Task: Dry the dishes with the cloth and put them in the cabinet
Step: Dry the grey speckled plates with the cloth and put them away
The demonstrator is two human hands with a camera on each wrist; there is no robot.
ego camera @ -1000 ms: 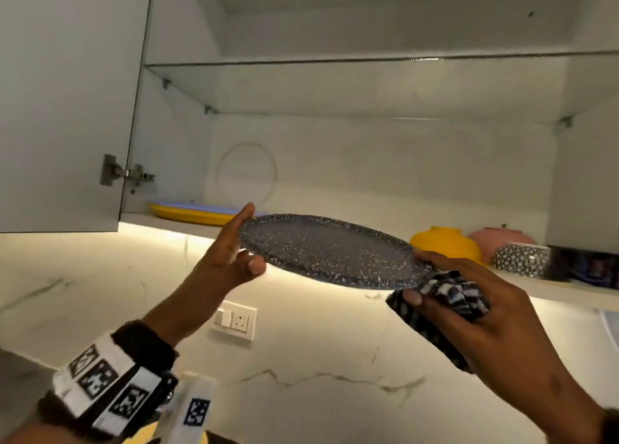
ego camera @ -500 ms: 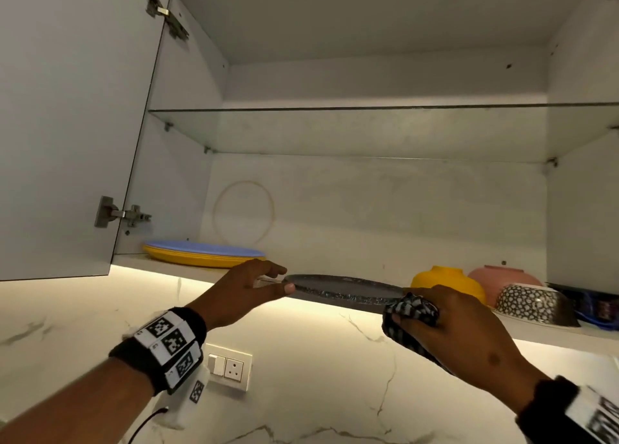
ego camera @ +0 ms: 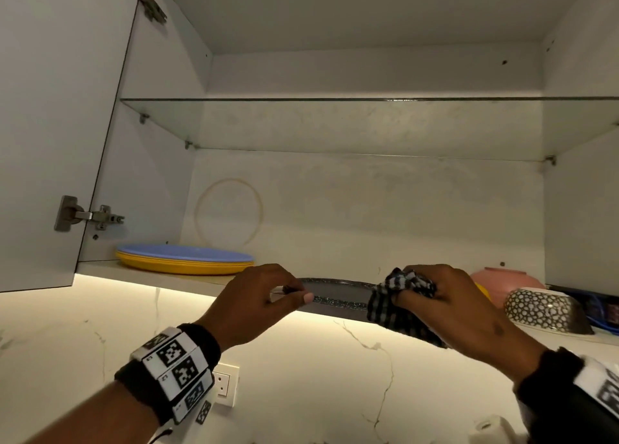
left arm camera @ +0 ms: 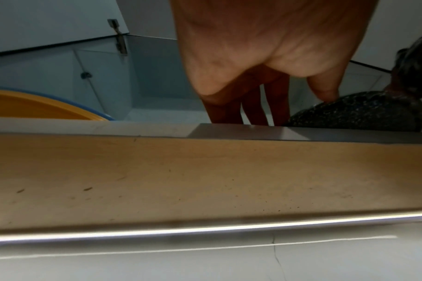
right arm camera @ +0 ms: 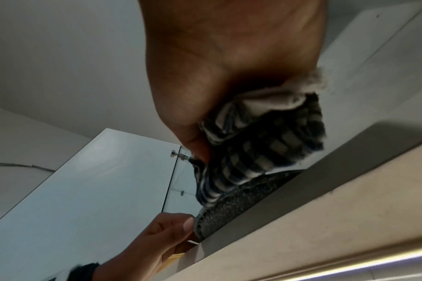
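Note:
A dark speckled plate (ego camera: 335, 293) lies almost flat at the front edge of the cabinet's bottom shelf (ego camera: 160, 274). My left hand (ego camera: 268, 293) pinches its left rim between thumb and fingers. My right hand (ego camera: 432, 296) grips a bunched black-and-white checked cloth (ego camera: 398, 296) against the plate's right rim. The left wrist view shows the plate (left arm camera: 354, 112) above the shelf lip, my thumb on its rim. In the right wrist view the cloth (right arm camera: 260, 152) hangs over the plate (right arm camera: 231, 205).
Blue and yellow plates (ego camera: 184, 259) are stacked at the shelf's left. A pink bowl (ego camera: 502, 279), a yellow bowl and a dotted bowl (ego camera: 542, 309) stand at the right. A glass shelf (ego camera: 335, 122) spans above. The cabinet door (ego camera: 50, 125) stands open on the left.
Both hands have carried the plate up and forward to the bottom shelf, levelling it from a tilt to nearly flat. The left hand's grip went from cupping to pinching the rim.

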